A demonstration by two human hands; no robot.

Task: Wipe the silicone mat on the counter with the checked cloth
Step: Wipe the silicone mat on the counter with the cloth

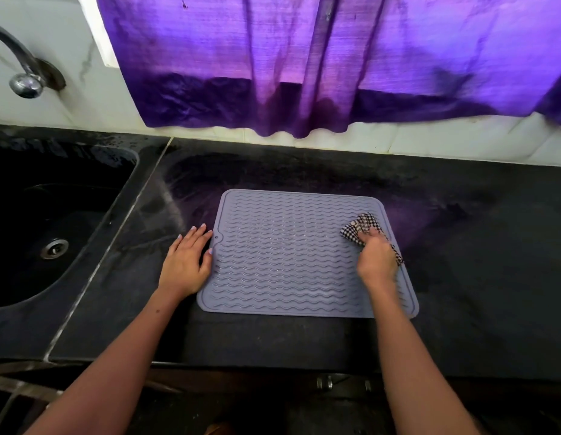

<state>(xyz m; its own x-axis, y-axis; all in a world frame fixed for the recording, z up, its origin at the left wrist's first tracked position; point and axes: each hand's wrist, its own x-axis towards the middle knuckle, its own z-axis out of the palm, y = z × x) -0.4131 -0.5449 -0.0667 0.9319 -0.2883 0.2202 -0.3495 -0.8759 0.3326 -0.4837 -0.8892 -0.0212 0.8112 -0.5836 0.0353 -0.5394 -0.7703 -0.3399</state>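
On a dark stone bench (304, 340) beneath a window lies one grey silicone mat (288, 255), ribbed with wavy lines, set flat near the bench's middle. One checked cloth (362, 226), black and white and bunched up, rests on the mat close to its right edge. The person's right hand (378, 259) grasps this cloth, fingers curled over it and pressing it down onto the mat. The left hand (186, 262) lies released, fingers straight and flat on the bench, touching the mat's left edge beside a small notch. To the left sits one black sink (28, 277) with one metal drain (55, 248), and one metal tap (22, 67) on the wall above. One purple curtain (304, 58) hangs behind. No writing or brand can be read anywhere.
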